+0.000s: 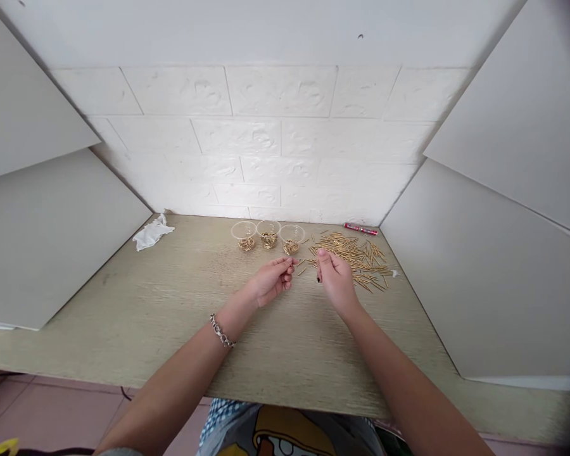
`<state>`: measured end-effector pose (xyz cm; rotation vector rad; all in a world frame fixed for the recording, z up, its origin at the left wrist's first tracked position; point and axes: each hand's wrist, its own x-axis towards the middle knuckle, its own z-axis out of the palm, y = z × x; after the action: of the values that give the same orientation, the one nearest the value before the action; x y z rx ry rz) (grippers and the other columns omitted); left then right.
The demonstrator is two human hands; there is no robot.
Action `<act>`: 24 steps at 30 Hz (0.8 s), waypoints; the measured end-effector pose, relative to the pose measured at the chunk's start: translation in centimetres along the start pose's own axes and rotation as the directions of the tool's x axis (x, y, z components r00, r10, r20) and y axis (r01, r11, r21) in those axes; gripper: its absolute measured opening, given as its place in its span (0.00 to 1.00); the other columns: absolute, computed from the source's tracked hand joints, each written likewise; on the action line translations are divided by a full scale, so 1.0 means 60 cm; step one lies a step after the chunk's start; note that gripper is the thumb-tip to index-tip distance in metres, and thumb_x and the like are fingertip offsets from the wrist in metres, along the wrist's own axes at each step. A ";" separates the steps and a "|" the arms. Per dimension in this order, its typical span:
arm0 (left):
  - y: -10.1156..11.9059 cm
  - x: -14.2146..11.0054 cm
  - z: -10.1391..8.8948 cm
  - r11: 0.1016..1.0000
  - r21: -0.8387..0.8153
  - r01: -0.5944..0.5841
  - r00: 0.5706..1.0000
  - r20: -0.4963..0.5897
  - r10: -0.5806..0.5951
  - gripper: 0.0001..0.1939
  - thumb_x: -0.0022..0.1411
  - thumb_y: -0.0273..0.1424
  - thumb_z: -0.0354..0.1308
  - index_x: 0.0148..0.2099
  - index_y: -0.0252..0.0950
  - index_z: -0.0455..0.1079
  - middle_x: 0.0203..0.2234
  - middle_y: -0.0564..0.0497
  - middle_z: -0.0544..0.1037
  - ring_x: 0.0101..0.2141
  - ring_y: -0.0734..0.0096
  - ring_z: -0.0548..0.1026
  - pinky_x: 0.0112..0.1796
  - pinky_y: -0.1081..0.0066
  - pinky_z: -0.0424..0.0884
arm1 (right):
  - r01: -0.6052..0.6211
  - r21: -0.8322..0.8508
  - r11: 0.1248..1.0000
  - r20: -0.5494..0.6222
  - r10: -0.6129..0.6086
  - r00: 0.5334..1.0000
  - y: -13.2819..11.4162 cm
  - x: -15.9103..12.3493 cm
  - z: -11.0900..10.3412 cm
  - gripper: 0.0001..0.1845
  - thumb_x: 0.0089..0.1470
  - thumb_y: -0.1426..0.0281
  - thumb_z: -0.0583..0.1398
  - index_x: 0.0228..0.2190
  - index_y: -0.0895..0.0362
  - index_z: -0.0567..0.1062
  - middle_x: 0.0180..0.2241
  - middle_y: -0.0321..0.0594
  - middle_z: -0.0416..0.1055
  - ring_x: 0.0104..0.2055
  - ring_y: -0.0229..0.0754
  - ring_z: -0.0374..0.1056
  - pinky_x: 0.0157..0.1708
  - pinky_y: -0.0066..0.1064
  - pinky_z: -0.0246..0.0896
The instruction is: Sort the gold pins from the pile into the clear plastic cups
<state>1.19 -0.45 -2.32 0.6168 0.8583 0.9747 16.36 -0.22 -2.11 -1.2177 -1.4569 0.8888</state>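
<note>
Your table point(161, 316) has its front edge running under both forearms, and its back edge meets the brick-patterned wall point(256, 136). The left panel point(52, 240) and right panel point(494, 278) close off the sides. The widest open stretch lies left of your left hand point(273, 282), out to the tissue point(152, 233) in the back corner; your right side is tighter, with the pins point(349, 253) spread almost to the panel.

Those pins lie beyond and to the right of your right hand point(335, 278), with a few strays between your hands. The red tube point(360, 228) lies behind them. Three cups point(292, 234) stand just beyond your left fingertips, metal pieces in each.

Your left thumb and forefinger press together; anything between them is too small to tell. Your right fingers curl under the thumb, and you cannot tell what they hold.
</note>
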 end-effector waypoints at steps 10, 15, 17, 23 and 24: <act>0.002 -0.002 0.004 0.999 -0.033 -0.006 1.000 -0.007 0.006 0.04 0.54 0.21 0.55 0.35 0.31 0.66 0.22 0.53 0.65 0.23 0.82 0.65 0.27 0.80 0.62 | -0.024 -0.031 0.999 0.082 0.026 0.996 0.007 0.006 0.007 0.14 0.50 0.58 0.54 0.25 0.58 0.67 0.21 0.34 0.62 0.23 0.36 0.57 0.25 0.28 0.52; 0.003 -0.003 0.004 0.999 -0.036 -0.015 1.000 -0.006 0.015 0.08 0.50 0.20 0.59 0.36 0.31 0.68 0.25 0.52 0.69 0.25 0.83 0.67 0.28 0.80 0.63 | -0.041 -0.011 0.999 0.063 0.042 0.997 0.005 0.007 0.006 0.11 0.45 0.63 0.59 0.28 0.58 0.73 0.26 0.38 0.69 0.26 0.38 0.62 0.28 0.30 0.57; 0.003 -0.002 0.003 0.999 -0.026 -0.023 1.000 -0.014 0.023 0.09 0.49 0.20 0.60 0.36 0.31 0.69 0.26 0.52 0.70 0.25 0.83 0.67 0.28 0.80 0.62 | -0.016 -0.025 1.000 0.065 0.017 0.998 0.005 0.007 0.006 0.11 0.46 0.64 0.58 0.30 0.58 0.74 0.28 0.40 0.71 0.28 0.39 0.63 0.30 0.31 0.58; 0.003 0.001 0.002 0.997 0.001 -0.078 0.997 -0.029 0.078 0.11 0.45 0.23 0.64 0.34 0.32 0.69 0.25 0.54 0.70 0.25 0.83 0.66 0.29 0.79 0.61 | 0.148 -0.152 0.977 0.071 -0.138 0.988 0.006 0.005 0.007 0.09 0.49 0.68 0.55 0.29 0.57 0.74 0.30 0.41 0.71 0.30 0.40 0.64 0.32 0.32 0.58; 0.003 0.001 0.002 0.997 0.007 -0.083 0.996 -0.032 0.083 0.12 0.44 0.24 0.65 0.34 0.32 0.69 0.25 0.54 0.70 0.25 0.83 0.66 0.29 0.79 0.61 | 0.176 -0.173 0.969 0.071 -0.166 0.984 0.005 0.004 0.007 0.08 0.49 0.68 0.55 0.29 0.57 0.74 0.30 0.40 0.71 0.31 0.40 0.64 0.32 0.32 0.58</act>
<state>1.20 -0.34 -2.14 0.6476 0.8694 1.0602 16.05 0.13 -2.41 -1.1833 -1.6888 0.6908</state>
